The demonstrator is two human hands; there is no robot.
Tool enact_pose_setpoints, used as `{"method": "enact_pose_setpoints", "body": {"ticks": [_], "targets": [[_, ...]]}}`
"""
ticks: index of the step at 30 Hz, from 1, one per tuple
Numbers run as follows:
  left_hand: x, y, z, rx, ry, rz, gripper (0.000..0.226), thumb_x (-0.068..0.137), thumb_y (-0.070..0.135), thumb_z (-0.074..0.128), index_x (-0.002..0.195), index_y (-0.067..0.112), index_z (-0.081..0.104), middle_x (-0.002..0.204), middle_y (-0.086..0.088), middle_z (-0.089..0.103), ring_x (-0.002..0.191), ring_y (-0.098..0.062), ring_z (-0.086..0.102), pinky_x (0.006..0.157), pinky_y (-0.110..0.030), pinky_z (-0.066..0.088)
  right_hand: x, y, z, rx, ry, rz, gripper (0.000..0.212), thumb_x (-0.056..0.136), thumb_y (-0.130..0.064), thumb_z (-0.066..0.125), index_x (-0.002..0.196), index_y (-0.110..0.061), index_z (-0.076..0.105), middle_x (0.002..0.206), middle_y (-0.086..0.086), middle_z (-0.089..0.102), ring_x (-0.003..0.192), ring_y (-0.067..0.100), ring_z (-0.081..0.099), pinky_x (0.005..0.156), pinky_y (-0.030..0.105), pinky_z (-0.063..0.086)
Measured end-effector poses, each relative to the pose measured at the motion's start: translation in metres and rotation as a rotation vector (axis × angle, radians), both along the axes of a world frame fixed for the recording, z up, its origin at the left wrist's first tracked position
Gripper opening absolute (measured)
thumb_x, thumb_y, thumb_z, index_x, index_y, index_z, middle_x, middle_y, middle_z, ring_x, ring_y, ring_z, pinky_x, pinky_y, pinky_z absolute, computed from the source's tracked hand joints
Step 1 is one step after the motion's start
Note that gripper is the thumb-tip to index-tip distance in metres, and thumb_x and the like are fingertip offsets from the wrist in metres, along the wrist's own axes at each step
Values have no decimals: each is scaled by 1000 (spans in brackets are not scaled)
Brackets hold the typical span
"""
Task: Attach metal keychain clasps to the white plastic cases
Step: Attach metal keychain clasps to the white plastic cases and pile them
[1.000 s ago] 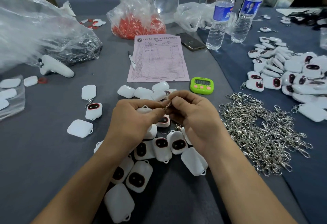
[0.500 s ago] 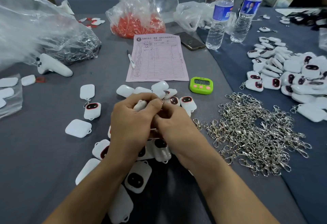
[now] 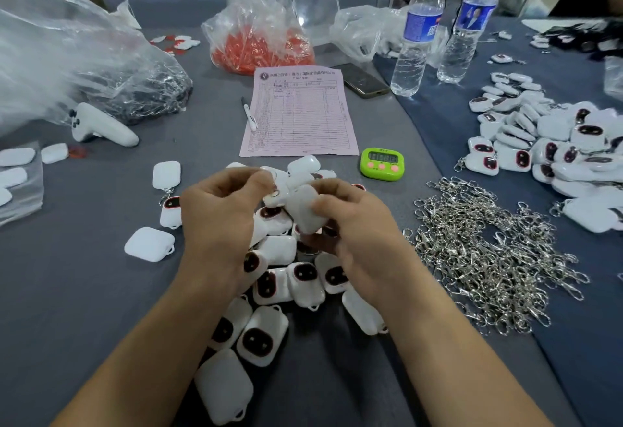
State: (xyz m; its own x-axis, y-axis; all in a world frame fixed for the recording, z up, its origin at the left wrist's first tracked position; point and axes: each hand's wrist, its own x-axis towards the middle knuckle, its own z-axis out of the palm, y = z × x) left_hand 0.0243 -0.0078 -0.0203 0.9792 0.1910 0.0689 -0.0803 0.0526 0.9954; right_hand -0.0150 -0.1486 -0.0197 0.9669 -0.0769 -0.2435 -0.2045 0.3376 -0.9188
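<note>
Water bottles (image 3: 416, 42): two
Timer (image 3: 382, 164): one
Pink form (image 3: 300, 116): one
Pen (image 3: 249, 113): one
Phone (image 3: 364, 81): one
White cases (image 3: 150, 244): dozens
Clasps (image 3: 488, 258): uncounted heap

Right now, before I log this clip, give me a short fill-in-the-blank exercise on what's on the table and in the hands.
1. The right hand grips a ____ case.
2. The timer beside the pink form is ____ in colour.
3. The pile of metal clasps lies to the ____ of that hand.
4. ____ water bottles stand beyond the phone.
Missing words: white; green; right; two.
</note>
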Motion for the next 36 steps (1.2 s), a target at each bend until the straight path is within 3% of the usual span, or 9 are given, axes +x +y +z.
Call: {"method": "enact_pose_setpoints", "body": {"ticks": [3, 6, 8, 10, 14, 21, 31, 36], "targets": [[0, 2, -10, 189, -26, -99, 14, 79, 15, 81, 75, 28, 80, 73, 6, 76, 67, -5, 68, 65, -18, 54, 2, -6, 4, 257, 46, -16, 13, 96, -2, 56, 97, -8, 68, 86, 11, 67, 69, 24, 59, 55, 29, 51], [-2, 2, -15, 296, -65, -196, 11, 73, 21, 86, 75, 30, 79, 75, 5, 76, 69, -13, 70, 67, -29, 58, 0, -7, -1, 102, -42, 8, 14, 90, 2, 67, 92, -11, 64, 71, 1, 65, 60, 14, 56, 49, 21, 43], [-3, 1, -14, 304, -105, -267, 12, 70, 25, 88, 76, 29, 79, 77, 5, 76, 72, -15, 72, 68, -32, 58, -2, -7, -2, -30, -87, -22, 21, 85, 6, 73, 96, -10, 65, 71, 3, 65, 55, 12, 59, 48, 19, 45], [-2, 2, -14, 268, -120, -305, 12, 69, 22, 88, 76, 28, 80, 80, 2, 76, 76, -19, 73, 72, -36, 59, -2, -6, -2, -106, -126, -34, 20, 82, 9, 74, 88, -10, 70, 72, 7, 67, 60, 16, 64, 52, 22, 50], [-1, 4, -14, 221, -137, -352, 14, 73, 11, 86, 77, 24, 81, 84, -1, 76, 81, -21, 73, 75, -32, 59, -2, -6, -1, -219, -164, -43, 29, 79, 8, 73, 64, -17, 72, 68, 5, 69, 64, 17, 64, 58, 29, 53], [0, 2, -18, 175, -114, -322, 18, 77, 10, 80, 78, 27, 82, 82, 3, 78, 80, -11, 74, 72, -17, 54, -4, -14, 3, -261, -137, -32, 21, 80, 9, 73, 69, -9, 70, 50, -2, 61, 39, 3, 52, 41, 14, 40], [-1, 3, -18, 207, -124, -310, 17, 80, 12, 79, 81, 28, 82, 82, 4, 79, 81, -13, 76, 72, -19, 56, 0, -12, -5, -353, -172, -45, 17, 76, -1, 76, 70, -17, 77, 56, -5, 66, 46, 2, 57, 46, 15, 43], [-4, 2, -15, 330, -190, -280, 20, 79, 9, 82, 78, 29, 81, 79, 11, 77, 76, -6, 73, 69, -19, 56, 1, -10, -8, -396, -177, -103, 13, 70, -5, 74, 68, -17, 75, 56, -4, 66, 48, 5, 57, 48, 18, 44]]}}
